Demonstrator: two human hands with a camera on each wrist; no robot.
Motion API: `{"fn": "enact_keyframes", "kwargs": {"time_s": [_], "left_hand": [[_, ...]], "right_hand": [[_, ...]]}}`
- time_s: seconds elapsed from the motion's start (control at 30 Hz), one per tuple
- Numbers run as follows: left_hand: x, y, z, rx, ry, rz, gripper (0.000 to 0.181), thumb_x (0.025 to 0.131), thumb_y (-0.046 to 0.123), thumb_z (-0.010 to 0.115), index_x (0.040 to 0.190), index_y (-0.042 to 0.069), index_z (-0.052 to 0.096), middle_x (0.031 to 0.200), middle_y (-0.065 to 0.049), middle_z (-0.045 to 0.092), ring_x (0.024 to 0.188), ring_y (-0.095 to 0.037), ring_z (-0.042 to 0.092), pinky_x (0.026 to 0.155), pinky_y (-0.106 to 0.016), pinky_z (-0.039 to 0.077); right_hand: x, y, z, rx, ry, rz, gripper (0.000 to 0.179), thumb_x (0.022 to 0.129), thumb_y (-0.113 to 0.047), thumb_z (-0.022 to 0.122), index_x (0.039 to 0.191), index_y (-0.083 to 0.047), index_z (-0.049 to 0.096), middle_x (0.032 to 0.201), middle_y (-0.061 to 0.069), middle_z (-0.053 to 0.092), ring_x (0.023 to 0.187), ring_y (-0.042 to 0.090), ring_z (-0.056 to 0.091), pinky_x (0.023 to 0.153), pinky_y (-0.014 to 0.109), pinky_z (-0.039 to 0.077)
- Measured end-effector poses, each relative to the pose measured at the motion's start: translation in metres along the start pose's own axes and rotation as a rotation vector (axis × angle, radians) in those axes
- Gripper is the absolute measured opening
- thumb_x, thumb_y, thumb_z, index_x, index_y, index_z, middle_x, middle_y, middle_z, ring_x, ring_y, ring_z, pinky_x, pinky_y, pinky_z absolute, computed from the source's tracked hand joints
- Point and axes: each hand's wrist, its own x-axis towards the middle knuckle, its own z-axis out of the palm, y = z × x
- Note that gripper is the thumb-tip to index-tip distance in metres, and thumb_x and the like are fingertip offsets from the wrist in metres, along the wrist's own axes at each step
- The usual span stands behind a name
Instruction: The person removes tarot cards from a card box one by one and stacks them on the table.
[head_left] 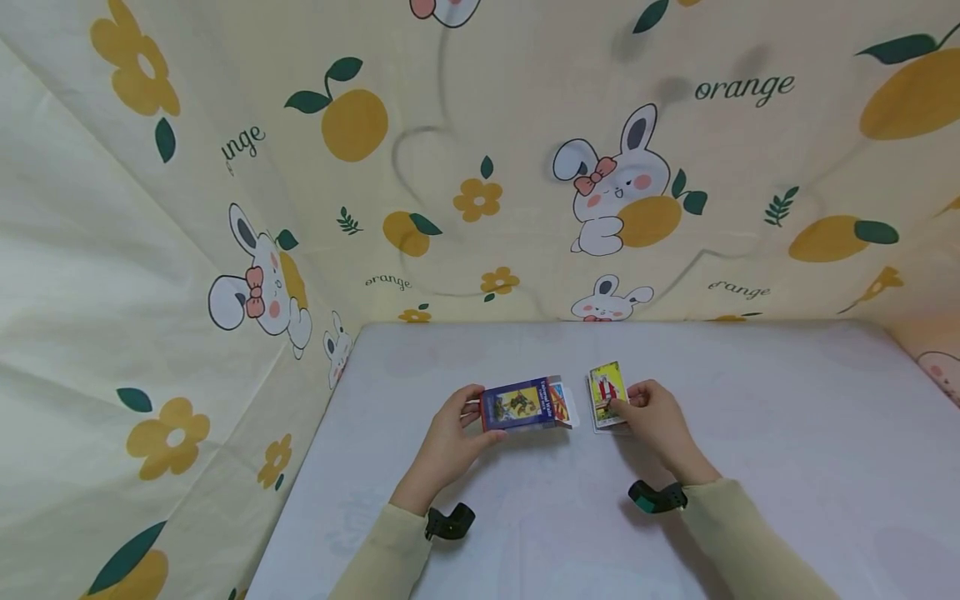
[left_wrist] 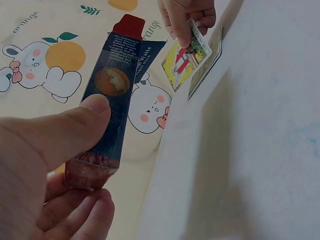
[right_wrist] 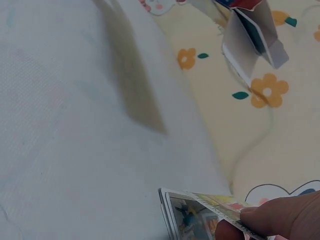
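Note:
My left hand (head_left: 450, 440) grips a dark blue card box (head_left: 517, 405) by its left end, thumb along the narrow side and fingers behind it. The box is held up over the table, its open end facing right. White flaps (right_wrist: 245, 47) stick out there, and a colourful card or print (head_left: 558, 402) shows in the opening. My right hand (head_left: 666, 427) pinches a yellow picture card (head_left: 604, 385) between thumb and fingers. That card is tilted up over a few other cards (right_wrist: 187, 220) lying on the table, mostly hidden beneath it.
The table (head_left: 525, 533) has a white cover. Behind it and on the left hangs a cream cloth (head_left: 480, 100) printed with rabbits, oranges and flowers. Dark bands (head_left: 450, 522) sit on both wrists over pale sleeves (head_left: 390, 550).

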Motion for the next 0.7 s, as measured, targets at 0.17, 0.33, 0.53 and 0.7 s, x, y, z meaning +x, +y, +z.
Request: {"fn": "enact_keyframes", "kwargs": {"time_s": [0.17,0.33,0.53,0.7], "left_hand": [[-0.0003,-0.0005,-0.0001,0.004,0.005,0.003,0.080,0.078,0.029,0.082,0.144,0.014,0.039,0.136,-0.006,0.048,0.121,-0.024,0.054,0.097,-0.035,0.050],[-0.0010,0.0013,0.0000,0.000,0.002,0.006,0.079,0.079,0.028,0.082,0.144,0.013,0.039,0.136,-0.007,0.048,0.121,-0.024,0.054,0.097,-0.035,0.050],[-0.0025,0.0035,-0.0006,0.000,0.001,0.021,0.078,0.080,0.026,0.081,0.144,0.008,0.039,0.137,-0.009,0.048,0.121,-0.026,0.054,0.098,-0.036,0.050],[-0.0031,0.0030,-0.0008,-0.004,0.002,0.015,0.078,0.080,0.027,0.081,0.144,0.011,0.039,0.137,-0.009,0.047,0.122,-0.026,0.054,0.098,-0.036,0.050]], "right_hand": [[0.0004,-0.0001,0.0026,-0.013,0.001,-0.004,0.039,0.093,-0.027,0.065,0.112,0.001,0.048,0.096,0.014,0.052,0.082,0.024,0.050,0.056,0.026,0.049],[0.0008,-0.0007,0.0046,-0.022,0.011,-0.016,0.036,0.093,-0.025,0.065,0.111,0.001,0.048,0.094,0.015,0.054,0.078,0.023,0.052,0.054,0.026,0.050],[0.0005,-0.0007,0.0060,-0.065,0.022,-0.020,0.039,0.093,-0.025,0.065,0.116,0.001,0.046,0.094,0.014,0.054,0.077,0.023,0.051,0.055,0.027,0.048],[-0.0011,0.0000,0.0071,-0.102,0.033,-0.022,0.045,0.092,-0.026,0.066,0.120,0.003,0.045,0.096,0.015,0.054,0.078,0.025,0.051,0.056,0.028,0.047]]}}
